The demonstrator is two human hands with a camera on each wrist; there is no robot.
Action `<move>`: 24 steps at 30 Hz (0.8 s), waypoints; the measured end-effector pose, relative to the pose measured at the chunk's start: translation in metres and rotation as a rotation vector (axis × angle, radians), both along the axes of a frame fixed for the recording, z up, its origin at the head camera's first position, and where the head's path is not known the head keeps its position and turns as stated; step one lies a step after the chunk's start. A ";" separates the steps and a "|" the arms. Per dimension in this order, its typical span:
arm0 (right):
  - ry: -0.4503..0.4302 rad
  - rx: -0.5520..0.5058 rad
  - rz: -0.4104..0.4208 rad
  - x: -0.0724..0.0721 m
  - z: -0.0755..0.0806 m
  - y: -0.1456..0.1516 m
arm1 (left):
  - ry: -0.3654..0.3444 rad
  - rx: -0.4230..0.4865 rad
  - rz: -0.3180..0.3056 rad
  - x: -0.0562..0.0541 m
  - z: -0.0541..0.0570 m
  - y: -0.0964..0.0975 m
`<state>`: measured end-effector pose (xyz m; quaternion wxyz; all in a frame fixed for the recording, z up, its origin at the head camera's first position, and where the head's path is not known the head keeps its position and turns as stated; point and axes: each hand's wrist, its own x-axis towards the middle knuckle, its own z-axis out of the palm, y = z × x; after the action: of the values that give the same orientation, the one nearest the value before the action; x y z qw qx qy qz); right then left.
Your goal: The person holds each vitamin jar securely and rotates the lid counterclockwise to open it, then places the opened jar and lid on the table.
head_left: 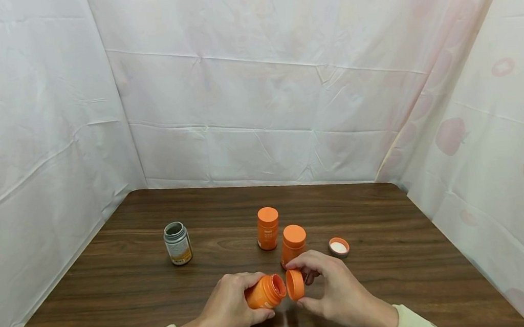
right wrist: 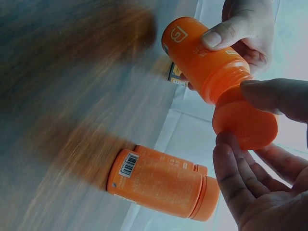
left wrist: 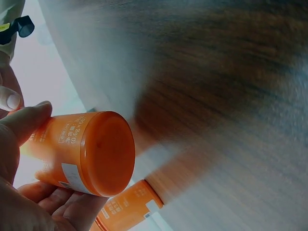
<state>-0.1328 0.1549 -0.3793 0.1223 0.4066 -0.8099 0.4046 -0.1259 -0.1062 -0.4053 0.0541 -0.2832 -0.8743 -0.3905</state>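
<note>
My left hand (head_left: pixel 229 307) grips an orange bottle (head_left: pixel 259 293), tilted so its uncovered, threaded mouth faces right. Thumb on one side and fingers on the other hold its body, and its round base (left wrist: pixel 109 154) shows in the left wrist view. My right hand (head_left: pixel 339 293) pinches the orange screw cap (head_left: pixel 295 284) between thumb and fingers, its hollow side turned to the bottle mouth. Only a narrow gap separates cap and mouth in the head view; in the right wrist view the cap (right wrist: pixel 244 120) overlaps the bottle's neck.
Two capped orange bottles stand upright just beyond my hands, a farther one (head_left: pixel 268 230) and a nearer one (head_left: pixel 293 243) partly behind my right fingers. A grey bottle (head_left: pixel 178 243) without a cap stands left. On the right, a cap (head_left: pixel 339 247) lies white inside up on the brown table (head_left: pixel 387 230).
</note>
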 end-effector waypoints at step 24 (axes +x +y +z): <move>-0.080 0.054 -0.161 0.002 -0.001 0.012 | -0.025 0.030 0.047 -0.002 0.003 -0.004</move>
<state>-0.1310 0.1666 -0.3799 0.1110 0.3270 -0.8549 0.3873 -0.1282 -0.1101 -0.4023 0.0565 -0.2566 -0.8754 -0.4058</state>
